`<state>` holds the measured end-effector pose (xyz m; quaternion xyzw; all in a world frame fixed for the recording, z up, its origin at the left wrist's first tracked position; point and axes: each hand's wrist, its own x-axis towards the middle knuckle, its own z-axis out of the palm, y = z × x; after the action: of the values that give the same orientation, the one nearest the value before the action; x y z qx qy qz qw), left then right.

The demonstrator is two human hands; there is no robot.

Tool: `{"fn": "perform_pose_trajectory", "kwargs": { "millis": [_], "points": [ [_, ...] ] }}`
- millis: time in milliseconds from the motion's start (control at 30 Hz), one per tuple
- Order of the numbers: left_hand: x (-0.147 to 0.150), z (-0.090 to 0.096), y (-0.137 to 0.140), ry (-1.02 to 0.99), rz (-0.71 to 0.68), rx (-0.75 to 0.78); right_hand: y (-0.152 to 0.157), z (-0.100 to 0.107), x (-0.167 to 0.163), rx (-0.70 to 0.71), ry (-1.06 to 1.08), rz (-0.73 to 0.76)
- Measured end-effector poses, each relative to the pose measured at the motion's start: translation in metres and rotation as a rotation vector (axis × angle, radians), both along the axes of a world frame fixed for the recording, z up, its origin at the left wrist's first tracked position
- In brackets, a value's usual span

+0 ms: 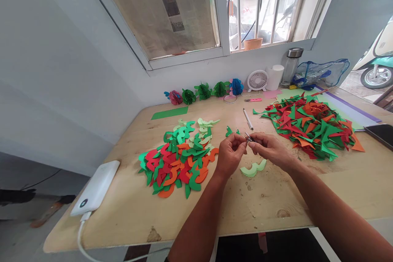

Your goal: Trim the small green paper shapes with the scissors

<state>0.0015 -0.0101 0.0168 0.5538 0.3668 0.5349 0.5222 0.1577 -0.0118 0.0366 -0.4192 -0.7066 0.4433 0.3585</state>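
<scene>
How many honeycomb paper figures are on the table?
5, left to right by the wall: pink figure, first green figure, second green figure, third green figure, blue figure; none seems hidden.

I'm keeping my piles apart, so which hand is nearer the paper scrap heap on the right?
Your right hand. It is just left of the scrap heap, toward its near side; your left hand is farther left, beyond the right.

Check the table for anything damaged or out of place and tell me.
One flaw: a dark, irregular patch at the near edge of the wooden table, right of the white device. It breaks the pale surface; chipped or stained, I can't tell.
</scene>
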Motion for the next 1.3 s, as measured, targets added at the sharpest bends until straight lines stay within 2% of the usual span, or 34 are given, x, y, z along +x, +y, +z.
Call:
{"fn": "perform_pose_trajectory", "kwargs": {
  "millis": [800,1300],
  "points": [
    [0.0022,0.0059,-0.0028,0.021,-0.030,-0.066,0.0037,-0.0066,0.0006,0.046,-0.046,0.013],
    [0.0019,0.0030,-0.0017,0.026,-0.027,-0.039,0.0039,-0.0059,0.0005,0.028,-0.062,0.017]
  ]
}}
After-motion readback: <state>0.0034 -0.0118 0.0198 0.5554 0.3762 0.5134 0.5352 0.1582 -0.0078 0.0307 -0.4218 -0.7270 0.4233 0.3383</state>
